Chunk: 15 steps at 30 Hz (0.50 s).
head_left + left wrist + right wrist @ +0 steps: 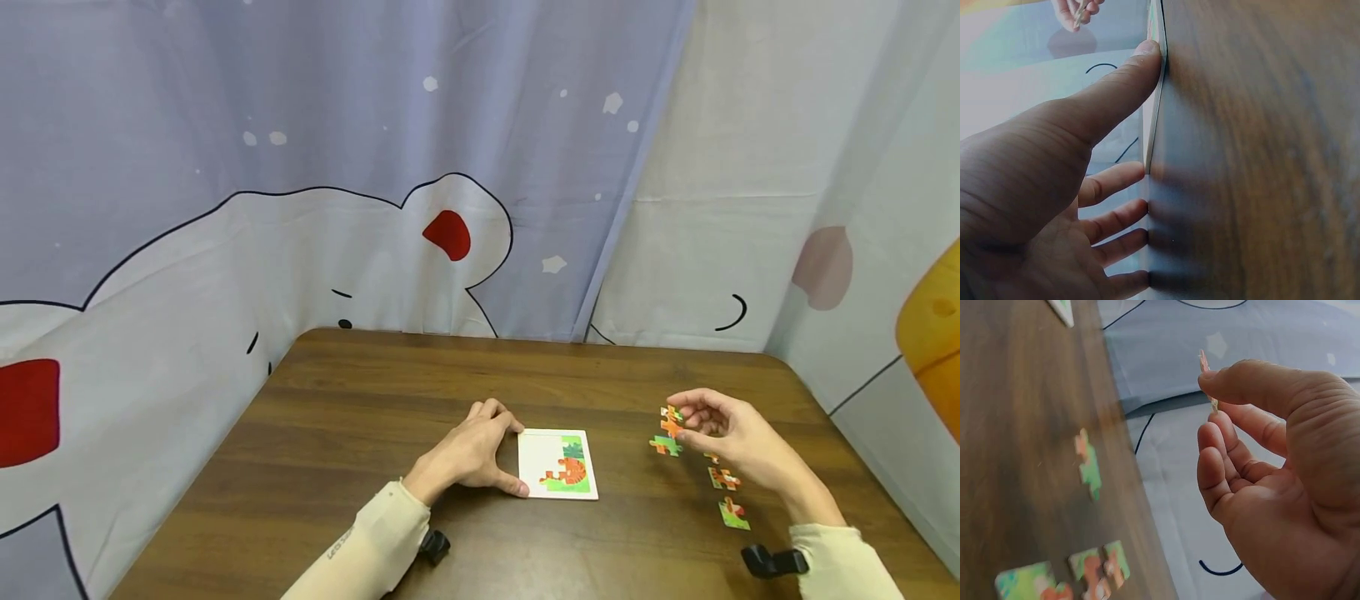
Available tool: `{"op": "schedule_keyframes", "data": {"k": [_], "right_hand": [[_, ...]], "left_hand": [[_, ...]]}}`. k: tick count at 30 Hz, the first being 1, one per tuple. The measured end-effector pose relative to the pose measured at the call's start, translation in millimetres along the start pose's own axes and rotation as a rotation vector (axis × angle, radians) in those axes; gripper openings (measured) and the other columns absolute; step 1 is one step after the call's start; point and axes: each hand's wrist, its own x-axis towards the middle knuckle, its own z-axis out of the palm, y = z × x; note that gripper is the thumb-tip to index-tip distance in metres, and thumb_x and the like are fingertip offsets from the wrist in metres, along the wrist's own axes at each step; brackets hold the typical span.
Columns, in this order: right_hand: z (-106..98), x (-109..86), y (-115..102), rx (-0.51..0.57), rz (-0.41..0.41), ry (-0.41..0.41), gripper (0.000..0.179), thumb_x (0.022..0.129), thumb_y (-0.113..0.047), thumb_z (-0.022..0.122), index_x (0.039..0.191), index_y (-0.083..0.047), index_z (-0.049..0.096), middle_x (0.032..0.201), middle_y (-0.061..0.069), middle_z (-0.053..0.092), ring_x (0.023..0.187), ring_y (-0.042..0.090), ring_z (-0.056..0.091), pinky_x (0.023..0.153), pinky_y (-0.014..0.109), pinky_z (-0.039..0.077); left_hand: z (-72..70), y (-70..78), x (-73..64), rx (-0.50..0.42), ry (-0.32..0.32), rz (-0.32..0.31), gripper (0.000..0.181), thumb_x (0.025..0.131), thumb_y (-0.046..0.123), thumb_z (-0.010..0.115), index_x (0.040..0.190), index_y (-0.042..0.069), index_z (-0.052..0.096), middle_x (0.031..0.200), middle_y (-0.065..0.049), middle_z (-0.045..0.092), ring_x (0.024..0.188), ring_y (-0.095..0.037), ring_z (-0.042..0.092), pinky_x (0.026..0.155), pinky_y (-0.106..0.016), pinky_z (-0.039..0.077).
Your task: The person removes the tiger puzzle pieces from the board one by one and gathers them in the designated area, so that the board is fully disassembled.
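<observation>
A white-framed jigsaw board lies flat on the table, with several joined pieces of an orange and green picture on its right side. At its left edge rests my left hand, thumb on the near corner and index finger by the far corner. The left wrist view shows the thumb pressing on the board's edge, the other fingertips down at the tabletop. Above the table to the right, my right hand pinches an orange puzzle piece between thumb and fingers. A green and orange piece lies below it.
More loose pieces lie near the right forearm, among them an orange one and a green one with red. The brown wooden table ends at a printed curtain behind and along both sides.
</observation>
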Motion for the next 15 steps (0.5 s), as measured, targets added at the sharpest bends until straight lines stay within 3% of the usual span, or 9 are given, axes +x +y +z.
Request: {"op": "schedule_keyframes", "data": {"k": [7, 15], "right_hand": [[3.2, -16.6, 16.0, -0.002, 0.026, -0.056, 0.037, 0.100, -0.006, 0.083, 0.135, -0.002, 0.071, 0.109, 0.009, 0.071, 0.093, 0.013, 0.067, 0.076, 0.023, 0.056], [7.1, -26.7, 26.8, 0.080, 0.067, -0.137, 0.037, 0.101, -0.001, 0.080, 0.136, 0.004, 0.069, 0.109, 0.012, 0.067, 0.091, 0.016, 0.065, 0.075, 0.025, 0.057]], "left_hand": [[-0.5, 0.4, 0.2, -0.001, -0.001, -0.003, 0.093, 0.073, 0.059, 0.103, 0.145, 0.013, 0.068, 0.145, -0.007, 0.057, 0.129, -0.024, 0.052, 0.109, -0.039, 0.053], [-0.9, 0.9, 0.2, -0.004, -0.008, -0.013, 0.093, 0.073, 0.060, 0.102, 0.146, 0.014, 0.067, 0.146, -0.007, 0.056, 0.130, -0.024, 0.051, 0.110, -0.040, 0.053]]}}
